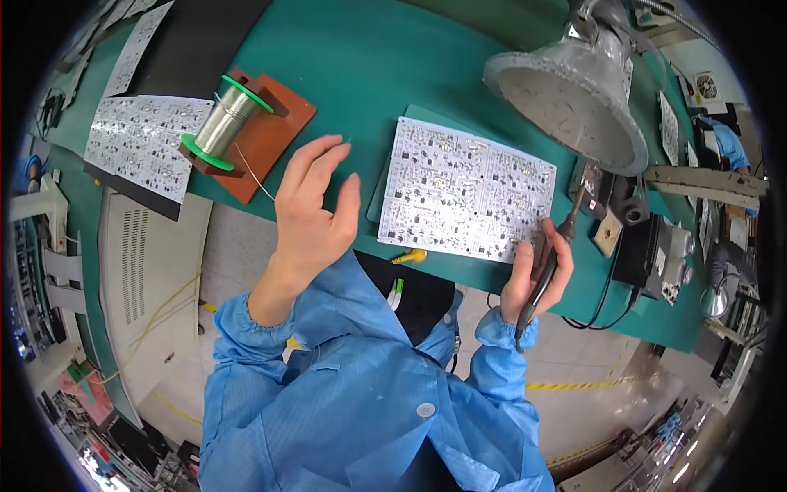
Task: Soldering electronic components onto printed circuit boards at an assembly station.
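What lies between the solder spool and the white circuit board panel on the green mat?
In the head view, the raised left hand sits between the solder spool and the circuit board panel, with thin solder wire running toward it over green mat.

The circuit board panel [467, 190] lies on the counter [369, 57] between the two hands, just right of the left hand's fingers [321, 160] and just left of the right hand's fingers [525, 261], which wrap the soldering iron [543, 279]. The solder spool [223, 121] sits on its stand [264, 135] to the left of the left fingers, its wire running toward them. A second board panel [139, 143] lies farther left. The lamp [566, 102] hangs beyond the right fingers, above the panel's far corner.
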Motion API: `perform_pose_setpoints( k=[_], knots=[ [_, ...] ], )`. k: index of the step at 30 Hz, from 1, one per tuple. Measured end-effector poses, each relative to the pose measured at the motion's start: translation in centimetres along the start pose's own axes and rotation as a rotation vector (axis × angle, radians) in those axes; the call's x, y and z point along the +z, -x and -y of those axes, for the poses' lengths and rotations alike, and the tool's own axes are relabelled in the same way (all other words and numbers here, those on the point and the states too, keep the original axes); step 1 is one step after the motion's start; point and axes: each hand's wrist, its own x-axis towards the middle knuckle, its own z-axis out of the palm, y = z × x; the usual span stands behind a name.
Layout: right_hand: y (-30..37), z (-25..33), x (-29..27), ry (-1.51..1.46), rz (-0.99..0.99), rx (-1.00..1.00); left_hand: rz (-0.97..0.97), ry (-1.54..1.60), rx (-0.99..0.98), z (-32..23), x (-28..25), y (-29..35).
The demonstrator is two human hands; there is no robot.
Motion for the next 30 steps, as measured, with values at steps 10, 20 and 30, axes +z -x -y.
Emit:
perform_pose_setpoints(
  k=[10,20,30],
  knots=[
    [0.1,-0.2,-0.2,0.036,0.027,-0.035,0.002,0.121,-0.19,0.5,0.2,1.7],
    [0.2,-0.4,-0.4,0.066,0.048,-0.049,0.077,0.383,-0.098,-0.5,0.5,2.4],
    [-0.3,2.8,-0.2,-0.001,0.07,-0.217,0.115,0.365,0.115,-1.6,1.8,2.3]
  ],
)
